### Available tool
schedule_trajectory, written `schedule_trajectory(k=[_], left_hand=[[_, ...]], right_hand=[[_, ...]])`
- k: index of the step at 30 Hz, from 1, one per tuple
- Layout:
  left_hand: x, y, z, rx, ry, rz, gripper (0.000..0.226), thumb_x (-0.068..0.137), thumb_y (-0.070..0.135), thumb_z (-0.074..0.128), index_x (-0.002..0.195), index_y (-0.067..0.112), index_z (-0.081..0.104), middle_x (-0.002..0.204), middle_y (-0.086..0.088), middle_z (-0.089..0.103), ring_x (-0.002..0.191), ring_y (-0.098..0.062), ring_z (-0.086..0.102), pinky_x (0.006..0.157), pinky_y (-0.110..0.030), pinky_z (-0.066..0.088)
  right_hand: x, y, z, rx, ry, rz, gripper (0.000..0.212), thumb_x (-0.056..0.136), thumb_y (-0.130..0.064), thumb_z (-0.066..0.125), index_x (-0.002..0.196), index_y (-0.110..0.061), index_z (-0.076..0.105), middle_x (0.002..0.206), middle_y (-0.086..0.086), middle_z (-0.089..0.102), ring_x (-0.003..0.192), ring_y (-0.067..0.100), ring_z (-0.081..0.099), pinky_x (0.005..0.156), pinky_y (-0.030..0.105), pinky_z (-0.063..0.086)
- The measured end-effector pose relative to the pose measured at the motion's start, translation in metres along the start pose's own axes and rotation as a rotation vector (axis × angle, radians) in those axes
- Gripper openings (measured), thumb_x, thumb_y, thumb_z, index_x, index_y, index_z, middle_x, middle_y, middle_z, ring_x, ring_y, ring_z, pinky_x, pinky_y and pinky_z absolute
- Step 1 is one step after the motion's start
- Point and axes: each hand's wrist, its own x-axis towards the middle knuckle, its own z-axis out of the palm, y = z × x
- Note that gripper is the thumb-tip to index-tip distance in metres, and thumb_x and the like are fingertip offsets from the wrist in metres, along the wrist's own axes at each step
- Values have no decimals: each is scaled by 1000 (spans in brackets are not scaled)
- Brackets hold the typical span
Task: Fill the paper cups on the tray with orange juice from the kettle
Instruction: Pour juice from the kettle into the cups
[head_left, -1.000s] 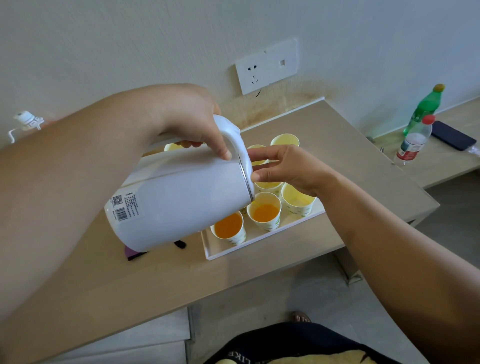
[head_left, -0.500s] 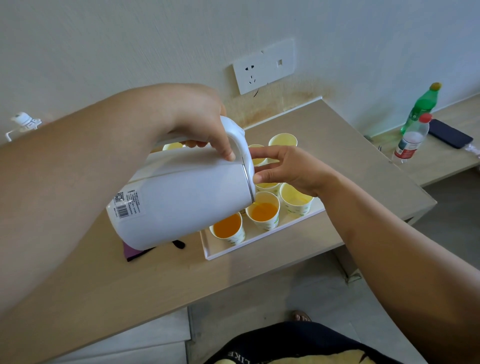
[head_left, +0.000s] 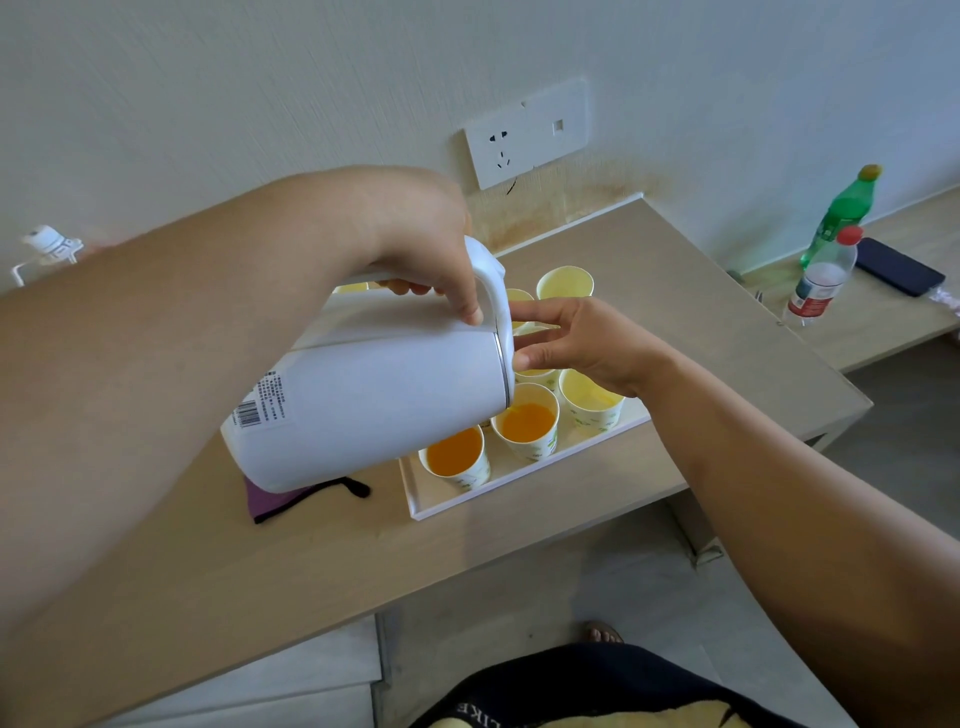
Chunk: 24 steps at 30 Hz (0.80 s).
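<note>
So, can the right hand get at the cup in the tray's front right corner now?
Probably yes. The right hand touches the top of the kettle just above that cup, and nothing lies between them. It would first have to leave the kettle, which the left hand holds by the handle.

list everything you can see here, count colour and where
white plastic kettle: one, white, tilted over the tray
juice-filled paper cups: two, orange inside, tray front
other paper cups: at least five, pale yellow inside, farther back, some partly hidden
white rectangular tray: one, on the table
beige wooden table: one, against the wall
purple cloth with black strap: one, on the table left of the tray
white wall socket: one, above the table
green plastic bottle: one, right ledge
clear bottle with red cap: one, beside the green one
black phone: one, right ledge
left hand: grips the kettle's handle
right hand: fingertips touch the kettle's top
</note>
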Motion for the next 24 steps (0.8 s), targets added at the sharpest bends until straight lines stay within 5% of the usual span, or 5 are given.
schedule_trajectory(k=[15,24], left_hand=[[-3,7,0,20,-9,11,36,71,42,77,72,8,63,50,1,56,45,-15,52,48,-24,37],[-3,9,-3,41,-12,12,37,71,43,77,69,9,62,50,1,56,45,-15,53,49,-24,38]], right_hand=[[-3,1,-1,-24,25,13,62,71,-10,76,130,-19,57,112,-2,70,104,8,66,86,18,51],[-1,2,-2,-16,23,3,76,58,-27,80,130,-19,58,117,4,69,109,14,65,100,31,46]])
